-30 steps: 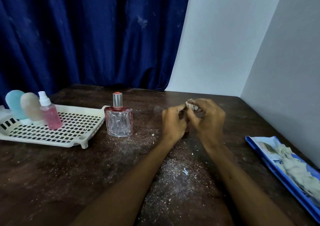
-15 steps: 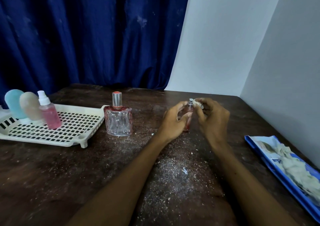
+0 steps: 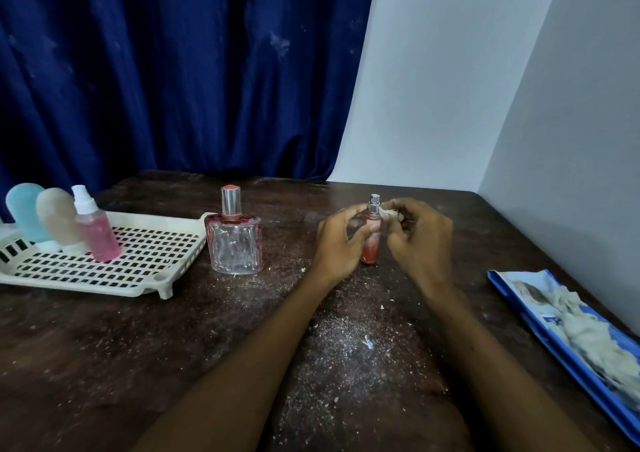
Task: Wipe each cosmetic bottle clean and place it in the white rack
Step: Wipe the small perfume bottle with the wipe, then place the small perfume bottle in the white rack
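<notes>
The white rack is showing a dark-slotted grid under a pale blue bottle, a beige bottle and a pink bottle. The slim bottle is fading red to clear. White specks are dotting the brown table.

The bench under the hands is dark brown wood, worn and scuffed. Pale dust and crumbs are scattered over it, thickest just on the near side of the left hand and right hand, with a small whitish scrap among them. Well apart to the right of the right hand, a blue packet lies flat along the bench's right edge, with crumpled off-white tissues heaped on it. Beyond the left hand a deep blue curtain hangs in folds behind the bench. Beyond the right hand stands a pale back wall, which meets a grey side wall at a corner.
</notes>
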A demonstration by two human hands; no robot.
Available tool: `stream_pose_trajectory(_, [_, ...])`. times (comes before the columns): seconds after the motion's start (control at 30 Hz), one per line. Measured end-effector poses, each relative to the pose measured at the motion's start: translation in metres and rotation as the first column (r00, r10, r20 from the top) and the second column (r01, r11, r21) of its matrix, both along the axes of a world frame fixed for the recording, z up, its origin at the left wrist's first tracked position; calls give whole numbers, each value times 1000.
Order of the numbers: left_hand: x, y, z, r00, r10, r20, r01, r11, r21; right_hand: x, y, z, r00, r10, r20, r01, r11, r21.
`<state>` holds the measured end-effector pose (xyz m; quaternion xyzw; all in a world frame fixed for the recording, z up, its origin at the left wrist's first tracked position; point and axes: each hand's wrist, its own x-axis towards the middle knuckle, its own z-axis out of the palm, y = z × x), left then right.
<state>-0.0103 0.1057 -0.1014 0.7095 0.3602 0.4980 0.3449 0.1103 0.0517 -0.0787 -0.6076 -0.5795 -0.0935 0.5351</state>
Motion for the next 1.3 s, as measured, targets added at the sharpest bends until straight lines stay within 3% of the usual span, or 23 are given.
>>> stream_pose_trajectory(0.17, [-1, 2, -1, 999, 40, 9, -40, 999, -6, 2, 0, 2, 1000, 30, -7, -30, 999, -18])
stream_pose_trajectory(0.33, [-3, 7, -1, 992, 107, 65, -105, 994, -30, 8, 5, -6, 948, -35, -316, 15, 998, -66])
stream_pose_trajectory(0.43, [-3, 11, -2, 988, 126, 88, -122, 992, -41, 10, 8, -15, 911, -79, -404, 49, 995, -85])
stream_pose_trajectory(0.73, [-4, 16, -3, 988, 140, 73, -136, 989, -54, 21, 17, -34, 869, -165, -467, 111, 984, -140])
stream_pose_trajectory(0.97, [-3, -10, 16, 986, 163, 39, -164, 986, 28, 19, 13, -37, 947, -181, -265, 121, 966, -228])
stream_pose_trajectory(1.13, [-7, -19, 56, 987, 159, 34, -162, 975, 150, 18, 6, -34, 951, -181, -249, 115, 959, -257])
stream_pose_trajectory(1.3, [-38, -6, 111, 962, 256, 94, -272, 919, 285, 18, -1, -34, 957, -173, -233, 115, 963, -243])
